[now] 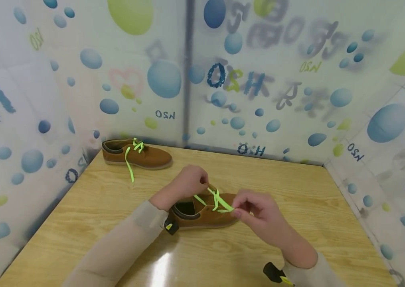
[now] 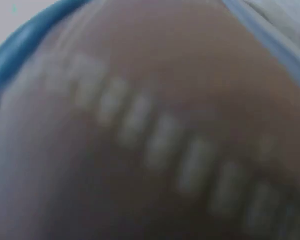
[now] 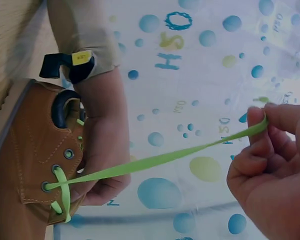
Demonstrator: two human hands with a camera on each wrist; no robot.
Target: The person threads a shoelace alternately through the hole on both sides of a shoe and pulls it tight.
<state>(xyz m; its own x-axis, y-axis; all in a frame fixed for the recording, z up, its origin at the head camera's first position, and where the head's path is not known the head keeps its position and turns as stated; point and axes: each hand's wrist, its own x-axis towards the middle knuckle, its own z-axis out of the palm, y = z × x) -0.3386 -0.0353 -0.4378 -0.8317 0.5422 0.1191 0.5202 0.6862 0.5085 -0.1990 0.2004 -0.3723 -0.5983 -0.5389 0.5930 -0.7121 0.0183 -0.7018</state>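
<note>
A brown shoe with lime-green laces sits on the table, toe to the right in the head view. Between thumb and finger, my right hand pinches a lime-green shoelace, which runs taut from an eyelet in the right wrist view. My left hand reaches over the shoe's far side, its fingers curled at the upper edge beside the lacing and gripping it there; the fingertips are partly hidden. The left wrist view is blurred and filled by skin and a band.
A second brown shoe, with a green lace trailing onto the wooden table, stands at the back left. Sheeting with printed bubbles walls the table's back and both sides.
</note>
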